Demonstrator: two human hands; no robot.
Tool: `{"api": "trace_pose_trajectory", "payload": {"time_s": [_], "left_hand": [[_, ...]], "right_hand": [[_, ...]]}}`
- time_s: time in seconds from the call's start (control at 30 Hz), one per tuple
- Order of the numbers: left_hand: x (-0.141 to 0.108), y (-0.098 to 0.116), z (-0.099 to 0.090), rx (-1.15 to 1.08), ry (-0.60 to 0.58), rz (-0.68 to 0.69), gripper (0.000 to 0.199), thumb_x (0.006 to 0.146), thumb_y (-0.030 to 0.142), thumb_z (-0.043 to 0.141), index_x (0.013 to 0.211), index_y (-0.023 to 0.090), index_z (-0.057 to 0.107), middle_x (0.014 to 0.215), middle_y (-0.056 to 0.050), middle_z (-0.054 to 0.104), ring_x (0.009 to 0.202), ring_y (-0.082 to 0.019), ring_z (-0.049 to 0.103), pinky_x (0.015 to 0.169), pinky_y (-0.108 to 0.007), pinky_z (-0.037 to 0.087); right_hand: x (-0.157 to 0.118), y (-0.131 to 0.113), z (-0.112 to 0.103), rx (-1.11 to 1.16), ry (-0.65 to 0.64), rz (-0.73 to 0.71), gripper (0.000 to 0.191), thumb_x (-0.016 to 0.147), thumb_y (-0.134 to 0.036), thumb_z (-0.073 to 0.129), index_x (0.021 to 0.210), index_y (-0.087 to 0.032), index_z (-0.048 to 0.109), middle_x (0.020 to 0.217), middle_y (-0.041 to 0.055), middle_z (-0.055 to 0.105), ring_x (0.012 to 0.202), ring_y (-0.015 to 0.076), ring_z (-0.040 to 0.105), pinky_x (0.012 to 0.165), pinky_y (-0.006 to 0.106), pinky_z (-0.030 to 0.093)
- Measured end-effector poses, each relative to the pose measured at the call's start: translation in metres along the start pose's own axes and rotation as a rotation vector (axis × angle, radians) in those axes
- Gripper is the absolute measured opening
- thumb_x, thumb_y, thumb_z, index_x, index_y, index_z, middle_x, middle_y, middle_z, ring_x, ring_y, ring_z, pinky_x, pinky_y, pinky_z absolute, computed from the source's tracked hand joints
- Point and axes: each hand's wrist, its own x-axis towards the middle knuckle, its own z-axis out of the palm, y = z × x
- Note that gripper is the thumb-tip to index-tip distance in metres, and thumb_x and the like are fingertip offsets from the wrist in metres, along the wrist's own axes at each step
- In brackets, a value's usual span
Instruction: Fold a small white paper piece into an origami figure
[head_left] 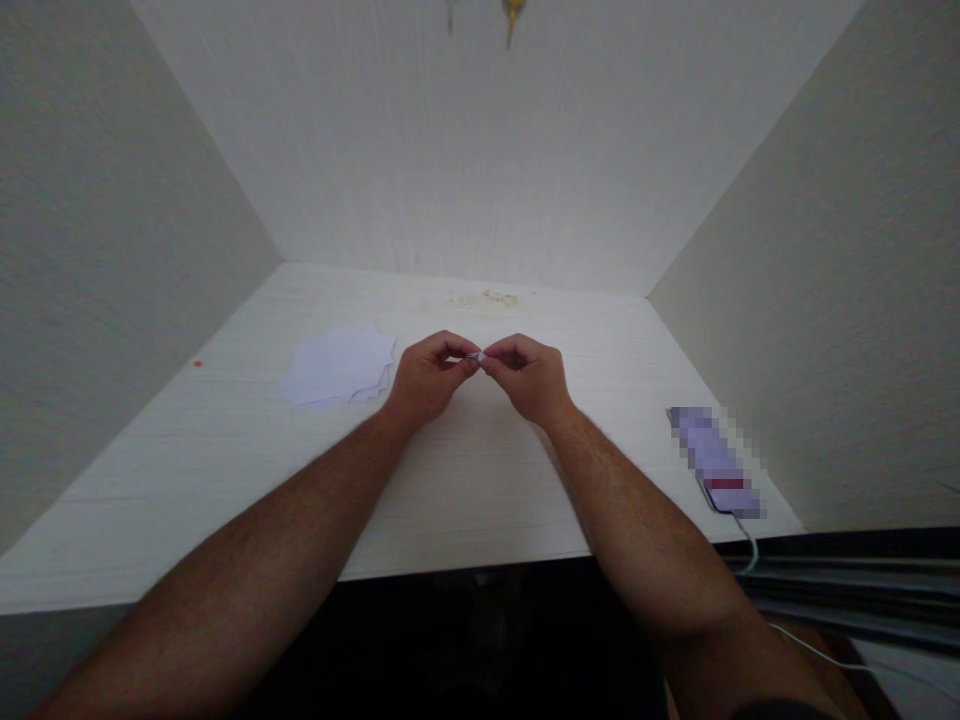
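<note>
Both my hands meet above the middle of the white tabletop, fingertips almost touching. Between them is a small whitish piece of paper point(481, 356), apparently folded; most of it is hidden by the fingers. My left hand point(433, 376) pinches its left end between thumb and forefinger, and my right hand point(531, 378) pinches the right end the same way. Left of my left hand, close to the wrist, lies a loose stack of white paper sheets point(337, 365) with uneven edges.
Walls enclose the white tabletop point(225, 480) at the back and both sides. A phone point(712, 460), blurred out, lies near the right edge with a white cable point(752, 550) running off the front. Brownish marks point(491, 298) stain the back; a small orange spot point(198, 364) is at left.
</note>
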Motion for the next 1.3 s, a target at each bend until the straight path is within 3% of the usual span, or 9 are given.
{"api": "trace_pose_trajectory", "payload": {"time_s": [0.43, 0.83, 1.3], "left_hand": [[-0.0006, -0.0010, -0.0005, -0.031, -0.045, 0.010, 0.016, 0.072, 0.027, 0.077, 0.082, 0.017, 0.069, 0.079, -0.002, 0.069, 0.072, -0.013, 0.063, 0.071, -0.027, 0.053], [-0.0022, 0.0036, -0.0005, 0.098, -0.036, 0.047, 0.013, 0.075, 0.029, 0.072, 0.079, 0.018, 0.067, 0.079, -0.003, 0.069, 0.073, -0.014, 0.062, 0.072, -0.029, 0.052], [-0.0014, -0.0034, 0.0000, 0.175, -0.011, 0.121, 0.010, 0.079, 0.026, 0.067, 0.076, 0.018, 0.063, 0.072, 0.000, 0.065, 0.068, -0.013, 0.060, 0.067, -0.027, 0.050]], "right_hand": [[0.0012, 0.0052, -0.0001, 0.140, -0.088, 0.056, 0.011, 0.075, -0.029, 0.071, 0.076, -0.019, 0.066, 0.067, -0.0008, 0.067, 0.060, 0.0101, 0.059, 0.057, 0.024, 0.047], [0.0000, -0.0019, -0.0008, 0.003, -0.053, -0.025, 0.011, 0.077, -0.027, 0.067, 0.072, -0.018, 0.063, 0.062, -0.0024, 0.063, 0.054, 0.0083, 0.052, 0.051, 0.022, 0.041], [-0.0005, -0.0027, -0.0011, -0.083, -0.073, 0.003, 0.011, 0.079, -0.028, 0.064, 0.075, -0.018, 0.063, 0.064, -0.0013, 0.063, 0.055, 0.0092, 0.052, 0.053, 0.023, 0.041]]}}
